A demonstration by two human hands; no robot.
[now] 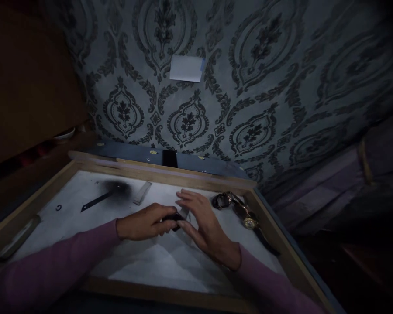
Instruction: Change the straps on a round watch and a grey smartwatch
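My left hand (146, 222) is closed around a small black object (174, 220), pinched between thumb and fingers above the white-lined tray. The object is dark and partly covered, so its kind is unclear. My right hand (207, 226) is beside it with fingers stretched out, the thumb tip at the object's edge. Between that thumb and the fingers shows a small pale piece (184, 212), which I cannot make out. To the right lie a dark-strapped wristwatch (222, 200) and a gold-toned wristwatch (249, 223).
A wooden rim (183, 173) borders the tray. On its left side are a dark flat strip (96, 202), a black smudge (118, 188), a pale metallic band (142, 193), a small dark ring (58, 208) and a long handle-like item (19, 237). Patterned wallpaper stands behind.
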